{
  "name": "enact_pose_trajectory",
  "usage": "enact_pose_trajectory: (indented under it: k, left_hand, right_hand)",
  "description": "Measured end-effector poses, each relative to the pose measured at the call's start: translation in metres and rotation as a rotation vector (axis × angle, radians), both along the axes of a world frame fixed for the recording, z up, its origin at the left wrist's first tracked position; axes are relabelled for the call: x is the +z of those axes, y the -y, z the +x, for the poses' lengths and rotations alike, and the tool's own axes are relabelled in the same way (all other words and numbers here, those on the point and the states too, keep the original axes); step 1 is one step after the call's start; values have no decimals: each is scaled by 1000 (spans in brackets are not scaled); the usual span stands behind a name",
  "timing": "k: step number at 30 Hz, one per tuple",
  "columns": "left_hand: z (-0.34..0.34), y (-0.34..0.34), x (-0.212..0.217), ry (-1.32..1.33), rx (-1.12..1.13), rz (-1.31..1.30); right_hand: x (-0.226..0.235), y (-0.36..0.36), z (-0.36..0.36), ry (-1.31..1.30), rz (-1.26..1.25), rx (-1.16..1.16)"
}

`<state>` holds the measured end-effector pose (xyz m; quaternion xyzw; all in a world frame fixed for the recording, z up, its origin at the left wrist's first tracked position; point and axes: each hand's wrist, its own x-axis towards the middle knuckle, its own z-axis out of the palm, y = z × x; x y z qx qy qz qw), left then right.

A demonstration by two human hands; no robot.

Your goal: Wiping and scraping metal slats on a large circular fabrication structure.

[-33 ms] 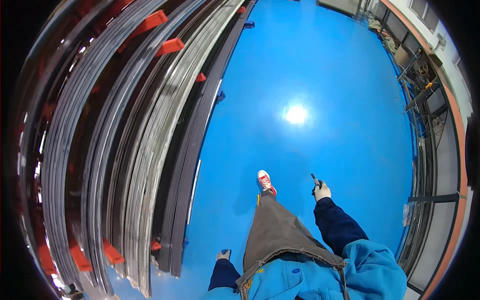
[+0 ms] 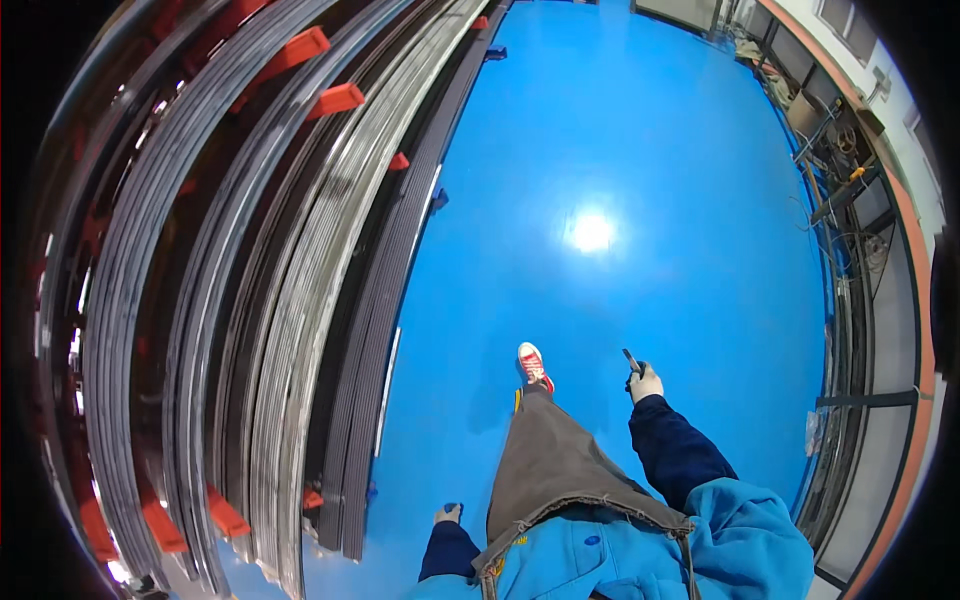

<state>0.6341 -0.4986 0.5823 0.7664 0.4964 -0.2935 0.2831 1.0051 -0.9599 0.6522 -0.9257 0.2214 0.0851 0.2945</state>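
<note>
My right hand [image 2: 647, 384] is out in front of me above the blue floor, in a pale glove with dark fingers. Its fingers are closed round a slim tool with a dark tip [image 2: 629, 357], which points forward and slightly left; its exact kind is too small to tell. Low at my left side hangs my left hand [image 2: 448, 513], in a similar glove with dark fingertips. It is nearest to the ends of the long dark bars [image 2: 352, 500] on the left. Its fingers are too small and partly hidden to read.
Racks of long metal bars [image 2: 300, 300] on red supports [image 2: 335, 99] run along the left. Glossy blue floor [image 2: 600, 150] stretches ahead. Along the right wall stands a shelf frame [image 2: 865, 399] with cables and rods. My red shoe [image 2: 532, 364] is forward under a brown apron [image 2: 550, 460].
The bar racks at the left sit very slightly lower in the picture. My right hand keeps its hold on the slim tool, and both hands are nearly where they were.
</note>
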Motion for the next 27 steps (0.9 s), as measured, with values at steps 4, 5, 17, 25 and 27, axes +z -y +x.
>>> enact_pose_trajectory:
  k: [4, 5, 17, 25, 27]
  left_hand:
    - [118, -24, -22, 8, 263, -156]
    - [160, -33, -26, 44, 228, -152]
    - [807, 46, 69, 308, -298, 3]
    - [974, 151, 8, 287, -164, -131]
    - [1022, 166, 13, 283, -173, -109]
  right_hand:
    - [-1, 53, 84, -113, -11, -181]
    - [6, 65, 94, -141, 27, -285]
    - [-104, 199, 168, -229, -214, -973]
    - [-55, 294, 560, -122, -25, -731]
    - [-31, 332, 714, -90, 37, -647]
